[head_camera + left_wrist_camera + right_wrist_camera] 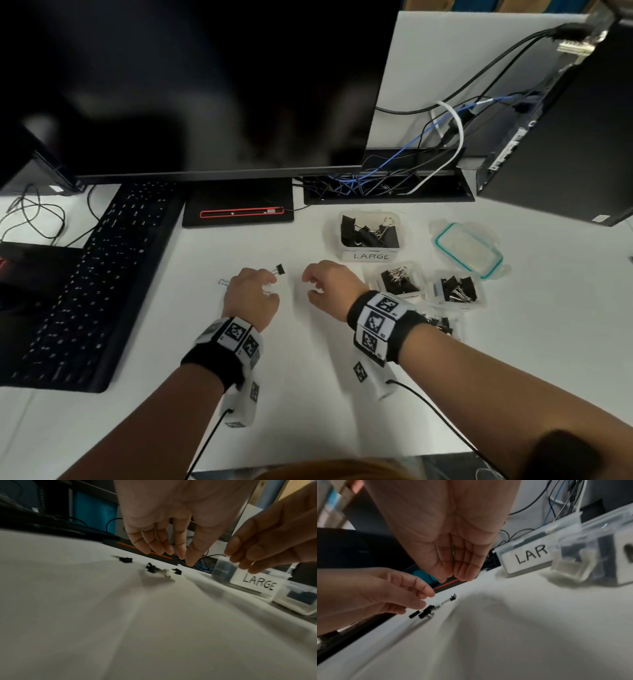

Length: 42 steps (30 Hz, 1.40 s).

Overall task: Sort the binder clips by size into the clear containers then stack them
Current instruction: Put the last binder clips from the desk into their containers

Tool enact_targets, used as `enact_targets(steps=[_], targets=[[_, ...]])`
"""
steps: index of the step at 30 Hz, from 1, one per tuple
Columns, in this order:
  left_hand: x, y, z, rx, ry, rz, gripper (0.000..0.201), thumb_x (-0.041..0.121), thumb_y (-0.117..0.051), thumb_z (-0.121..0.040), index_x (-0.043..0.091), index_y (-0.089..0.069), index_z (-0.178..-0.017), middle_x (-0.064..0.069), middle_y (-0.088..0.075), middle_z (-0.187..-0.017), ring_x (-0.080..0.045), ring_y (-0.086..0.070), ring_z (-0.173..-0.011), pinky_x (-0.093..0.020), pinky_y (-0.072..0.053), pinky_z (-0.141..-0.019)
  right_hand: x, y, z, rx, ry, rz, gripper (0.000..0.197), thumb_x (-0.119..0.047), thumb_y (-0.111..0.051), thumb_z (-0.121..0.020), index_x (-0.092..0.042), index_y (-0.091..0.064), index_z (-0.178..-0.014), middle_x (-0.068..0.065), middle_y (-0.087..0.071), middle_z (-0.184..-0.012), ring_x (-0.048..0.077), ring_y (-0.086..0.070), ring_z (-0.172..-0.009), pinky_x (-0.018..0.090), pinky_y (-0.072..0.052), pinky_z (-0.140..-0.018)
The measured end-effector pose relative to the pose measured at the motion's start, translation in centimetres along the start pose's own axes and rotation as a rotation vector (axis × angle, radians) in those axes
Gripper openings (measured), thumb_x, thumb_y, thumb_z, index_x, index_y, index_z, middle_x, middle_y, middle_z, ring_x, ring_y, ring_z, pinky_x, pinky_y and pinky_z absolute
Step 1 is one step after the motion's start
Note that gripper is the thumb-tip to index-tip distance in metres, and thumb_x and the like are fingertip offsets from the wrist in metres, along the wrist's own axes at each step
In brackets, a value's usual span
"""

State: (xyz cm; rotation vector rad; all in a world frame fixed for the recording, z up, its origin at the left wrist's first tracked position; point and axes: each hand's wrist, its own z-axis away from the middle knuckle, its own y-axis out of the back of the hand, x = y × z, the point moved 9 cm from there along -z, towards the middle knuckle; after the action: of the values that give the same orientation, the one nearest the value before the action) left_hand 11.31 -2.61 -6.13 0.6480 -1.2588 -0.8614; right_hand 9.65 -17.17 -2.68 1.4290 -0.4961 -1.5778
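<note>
Three small black binder clips lie loose on the white desk: one (280,269) just beyond my left hand (270,284), the others (152,568) (126,559) beneath its fingers. My left hand (171,555) hovers over them with straight fingers, holding nothing. My right hand (310,284) hangs beside it, fingers relaxed and empty (452,577). The clear container labelled LARGE (344,219) holds several big clips. Two smaller clear containers (371,274) (479,303) in front of it hold smaller clips.
A clear lid with a teal seal (469,248) lies right of the LARGE container. More clips (442,323) sit behind my right wrist. A black keyboard (96,281) lies at left, a monitor base (238,205) and cable tray (387,190) behind.
</note>
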Motion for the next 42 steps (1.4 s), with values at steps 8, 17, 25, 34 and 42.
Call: enact_targets(steps=[8, 17, 25, 34, 42], targets=[[-2.8, 0.3, -0.7, -0.077, 0.051, 0.031, 0.03, 0.01, -0.057, -0.081, 0.019, -0.058, -0.109, -0.001, -0.052, -0.115, -0.017, -0.056, -0.096, -0.024, -0.041, -0.08, 1.2, -3.3, -3.1, -0.072, -0.119, 0.024, 0.039, -0.01, -0.056, -0.087, -0.009, -0.051, -0.125, 0.012, -0.052, -0.125, 0.027, -0.049, -0.117, 0.031, -0.04, -0.098], [-3.0, 0.1, -1.0, -0.082, 0.035, 0.05, 0.029, 0.006, -0.058, -0.079, 0.015, -0.059, -0.106, -0.003, -0.058, -0.108, -0.021, -0.058, -0.093, -0.029, -0.046, -0.086, -0.5, -4.7, -5.6, -0.116, -0.051, 0.128, 0.056, -0.014, -0.057, -0.086, -0.018, -0.04, -0.139, 0.012, -0.042, -0.132, 0.033, -0.042, -0.119, 0.037, -0.039, -0.101], [-2.7, -0.2, -1.0, -0.121, 0.02, -0.053, 0.032, 0.011, -0.056, -0.085, 0.019, -0.06, -0.116, -0.001, -0.059, -0.117, -0.018, -0.057, -0.106, -0.024, -0.041, -0.089, 0.0, -4.0, -5.4, -0.033, -0.091, 0.07, 0.026, -0.012, -0.054, -0.087, -0.004, -0.056, -0.111, 0.015, -0.053, -0.114, 0.032, -0.055, -0.099, 0.031, -0.043, -0.082], [-0.9, -0.9, -0.8, -0.199, -0.089, -0.193, 0.023, 0.012, -0.054, -0.09, 0.019, -0.061, -0.11, -0.002, -0.055, -0.112, -0.02, -0.055, -0.102, -0.02, -0.035, -0.078, 1.3, -3.5, -4.2, -0.015, -0.146, 0.079, 0.022, -0.004, -0.049, -0.084, -0.005, -0.058, -0.104, 0.015, -0.058, -0.108, 0.032, -0.056, -0.096, 0.027, -0.04, -0.073], [0.4, -0.7, -0.3, -0.203, -0.086, -0.215, 0.009, 0.013, -0.052, -0.09, 0.016, -0.055, -0.098, -0.003, -0.062, -0.096, -0.022, -0.056, -0.085, -0.03, -0.045, -0.075, 2.0, -2.5, -2.9, 0.01, -0.152, 0.004, 0.021, 0.001, -0.046, -0.084, -0.006, -0.057, -0.1, 0.014, -0.063, -0.101, 0.031, -0.058, -0.092, 0.029, -0.041, -0.071]])
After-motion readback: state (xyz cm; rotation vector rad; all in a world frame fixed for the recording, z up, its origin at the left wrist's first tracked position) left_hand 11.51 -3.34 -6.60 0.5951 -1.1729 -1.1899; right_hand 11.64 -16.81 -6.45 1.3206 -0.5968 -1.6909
